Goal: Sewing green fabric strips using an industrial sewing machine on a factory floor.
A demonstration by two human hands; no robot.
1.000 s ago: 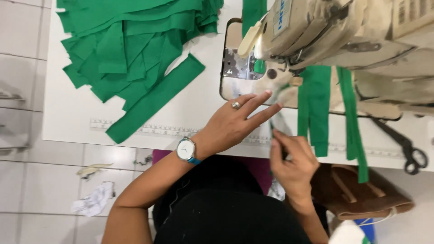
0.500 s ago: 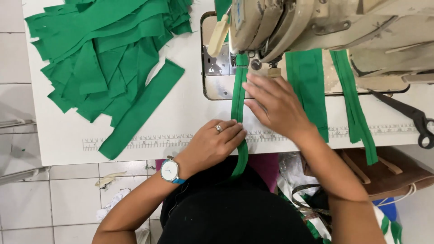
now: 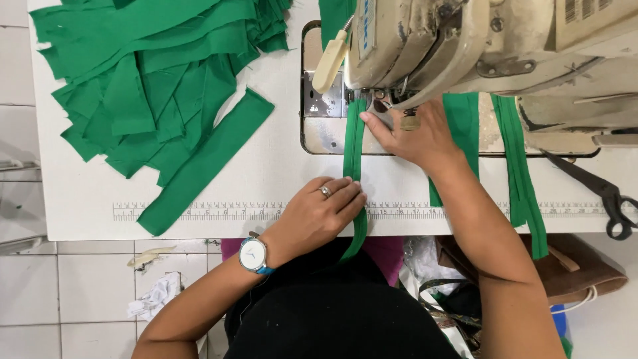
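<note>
Item: folded green strip [image 3: 354, 156], narrow, lying on the white desk [image 3: 279, 173] and running from under the sewing machine's [image 3: 492, 46] presser area straight toward the person, over the desk's near edge and down in front of the dark garment. Left hand [image 3: 319, 213]: grip open, palm down, fingers flat and together, fingertips pressing the strip's left edge near the printed ruler [image 3: 199, 211] along the desk front; ring on one finger, wristwatch [image 3: 253, 255] with white face and blue band on the wrist. Right hand [image 3: 415, 136]: flat on the machine bed just right of the strip, index fingertip touching the strip's edge close to the needle; grip not closed on anything, though the thumb is hidden under the machine head and its position cannot be told. Sewing machine: cream, worn, head overhanging the metal needle plate [image 3: 325, 129] set in the desk. Right of the machine's needle: two more green strips [image 3: 518, 166] draped from beneath the machine over the desk edge. Further right of the machine: black scissors [image 3: 598, 193], handles at the desk's front corner. Well left of the machine: a heap of green cloth pieces [image 3: 146, 73], with one long green band [image 3: 206, 163] lying diagonally at its lower edge. Below the desk: tiled floor [image 3: 86, 292] with a white scrap, and a brown bag [image 3: 578, 272] beneath the machine's side.
</note>
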